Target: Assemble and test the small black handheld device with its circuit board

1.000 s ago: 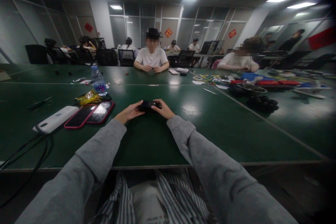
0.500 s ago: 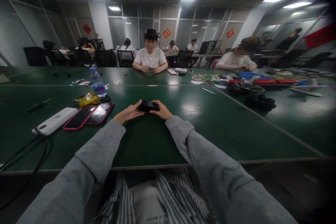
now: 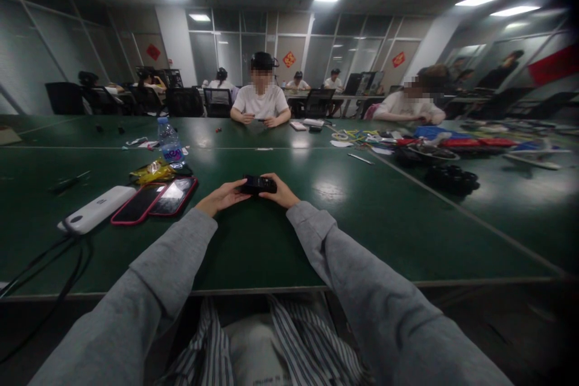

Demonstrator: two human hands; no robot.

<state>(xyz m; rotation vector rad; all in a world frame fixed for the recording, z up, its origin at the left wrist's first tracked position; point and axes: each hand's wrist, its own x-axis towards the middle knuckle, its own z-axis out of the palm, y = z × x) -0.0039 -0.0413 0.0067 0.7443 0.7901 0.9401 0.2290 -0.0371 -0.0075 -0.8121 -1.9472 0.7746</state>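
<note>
Between my two hands is a small black box-shaped device, low over the green table; its exact kind is too small to make out. My left hand grips its left end, thumb on top and fingers beneath. At the right end my right hand is closed on it, with the fingertips along its edge. To the left of my left hand lie two phones with pinkish-red edges, a dark one and one with a bright reflection.
A white power bank with black cables lies left of the phones. Behind them are a yellow packet and a water bottle. Across the table sits a person. Cables and a black bundle occupy the right side.
Both hands keep hold of the black device, which has turned slightly; the right fingers have shifted from its top toward its right edge. The camera view has moved a little.
</note>
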